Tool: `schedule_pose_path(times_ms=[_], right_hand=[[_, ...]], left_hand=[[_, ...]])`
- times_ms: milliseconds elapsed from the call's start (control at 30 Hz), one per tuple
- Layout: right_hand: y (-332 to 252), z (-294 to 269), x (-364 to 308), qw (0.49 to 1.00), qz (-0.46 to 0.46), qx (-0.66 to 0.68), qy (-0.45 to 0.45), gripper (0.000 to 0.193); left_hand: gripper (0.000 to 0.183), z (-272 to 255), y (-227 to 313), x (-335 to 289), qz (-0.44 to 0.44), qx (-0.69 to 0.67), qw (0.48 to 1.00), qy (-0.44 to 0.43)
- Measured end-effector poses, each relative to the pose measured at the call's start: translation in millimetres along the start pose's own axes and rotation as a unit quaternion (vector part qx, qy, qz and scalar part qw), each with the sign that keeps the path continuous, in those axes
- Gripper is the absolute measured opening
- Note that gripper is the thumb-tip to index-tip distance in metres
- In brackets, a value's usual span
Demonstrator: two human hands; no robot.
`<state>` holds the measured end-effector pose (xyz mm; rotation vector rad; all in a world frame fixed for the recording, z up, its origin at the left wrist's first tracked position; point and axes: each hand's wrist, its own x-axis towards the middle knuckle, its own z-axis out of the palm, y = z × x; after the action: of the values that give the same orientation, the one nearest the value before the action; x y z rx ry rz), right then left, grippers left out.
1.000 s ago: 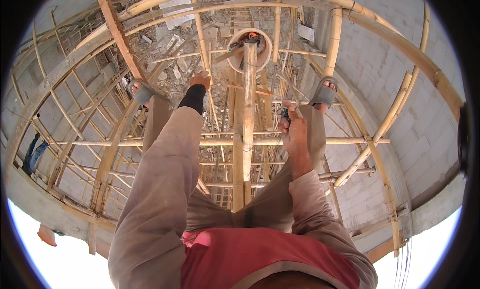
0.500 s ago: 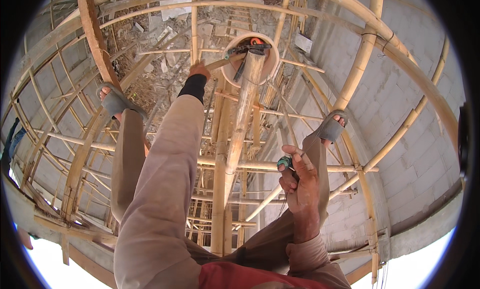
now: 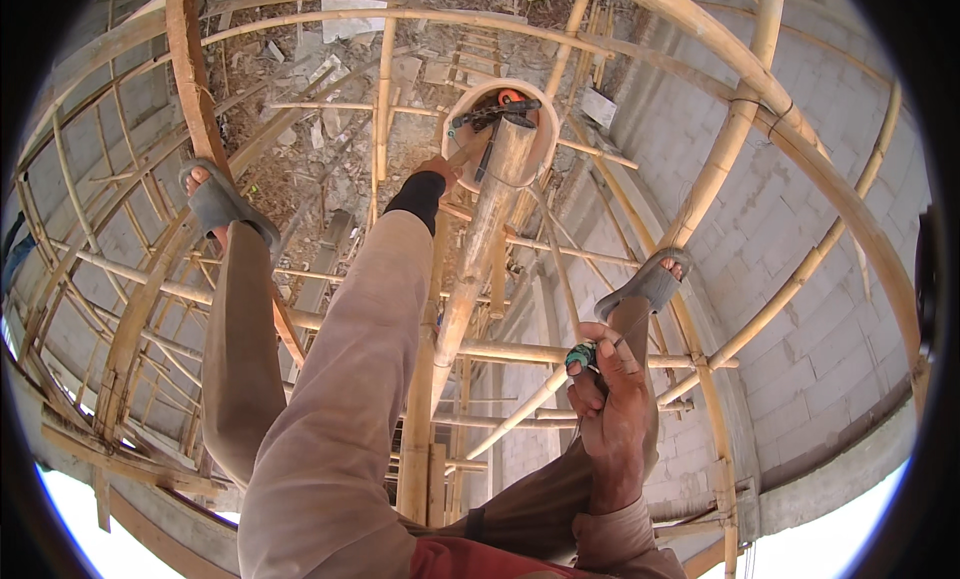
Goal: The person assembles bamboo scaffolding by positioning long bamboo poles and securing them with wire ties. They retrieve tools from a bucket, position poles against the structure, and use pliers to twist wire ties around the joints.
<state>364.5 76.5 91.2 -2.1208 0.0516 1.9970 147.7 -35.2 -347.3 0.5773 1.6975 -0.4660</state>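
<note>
My left hand (image 3: 437,171) reaches to the rim of a pale round bucket (image 3: 549,144), closed round the wooden handle (image 3: 466,155) of a tool. That tool's other end lies among the bucket's contents, so its kind does not show. Inside the bucket are dark metal tools (image 3: 487,116) and an orange round item (image 3: 510,97). A thick bamboo pole (image 3: 480,249) rises with its top over the bucket. Low on the right, my right hand (image 3: 612,409) is curled, palm up, round a small green-wrapped object (image 3: 580,357). Thin dark strands run by its fingers.
My sandalled feet rest on scaffold poles, left (image 3: 228,207) and right (image 3: 648,282). Bamboo poles (image 3: 720,169) cross all around, lashed together. A grey block wall (image 3: 800,309) stands on the right. Far below lies rubble-strewn ground (image 3: 310,139).
My left hand has moved right and slightly down, close to the bucket, with more of the wooden handle inside it. My right hand keeps its hold, a little lower. The view has shifted slightly.
</note>
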Motion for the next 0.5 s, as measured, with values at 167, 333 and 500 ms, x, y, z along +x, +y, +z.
schedule_pose_path(times_ms=[167,333,500], right_hand=[[0.8,-0.7,1.6,1.000,-0.003,-0.015,0.004,0.029],[4.3,0.4,2.9,0.999,0.007,-0.033,-0.005,0.030],[7.6,0.9,7.4,0.999,0.008,-0.043,-0.016,0.032]], left_hand=[[0.046,1.9,-13.4,-64.7,0.059,0.104,0.991,0.065],[0.038,5.3,-33.0,-104.4,0.127,0.161,0.968,0.148],[0.049,16.2,-65.5,-92.4,0.088,-0.019,0.989,0.119]])
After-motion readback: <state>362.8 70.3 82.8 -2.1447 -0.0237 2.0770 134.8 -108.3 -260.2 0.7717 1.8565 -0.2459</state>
